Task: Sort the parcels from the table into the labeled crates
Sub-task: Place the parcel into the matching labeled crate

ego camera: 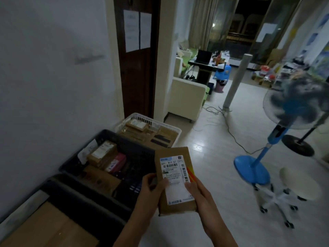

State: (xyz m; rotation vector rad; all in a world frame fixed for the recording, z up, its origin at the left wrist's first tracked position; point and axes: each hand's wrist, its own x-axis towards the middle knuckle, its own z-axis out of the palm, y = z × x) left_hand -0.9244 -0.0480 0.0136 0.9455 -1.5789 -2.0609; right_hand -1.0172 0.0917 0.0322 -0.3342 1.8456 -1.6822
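Both hands hold one flat brown cardboard parcel with a white printed shipping label [175,180] at the 6 o'clock position, above the pale floor and just to the right of the crates. Left hand [151,188] grips the parcel's left edge, its thumb curled onto the label face and its other fingers wrapped behind, out of sight. Right hand [198,190] grips the right edge in like manner, thumb pressed on the label's lower right part, other fingers hidden behind the parcel. Label faces the camera; the code "661- B11 57 (57)" and a barcode are legible, and a red-and-yellow strip shows along the parcel's right side. Three crates stand in a row along the white wall [53,77], running from 7 o'clock toward 11 o'clock. Nearest, at 7 o'clock, is a black plastic crate holding large flat brown cartons [58,186]. Next, at 9 o'clock of the parcel, is a dark slatted plastic crate [128,145] containing several brown boxes and a pink packet. Farthest, at 11 o'clock, is a white lattice plastic crate [175,132] with more brown parcels inside. No crate label is readable. At 3 o'clock stand a blue pedestal fan [292,107] and a white wheeled stool [299,182]. A dark brown door with two paper sheets [137,68] is at 12 o'clock.
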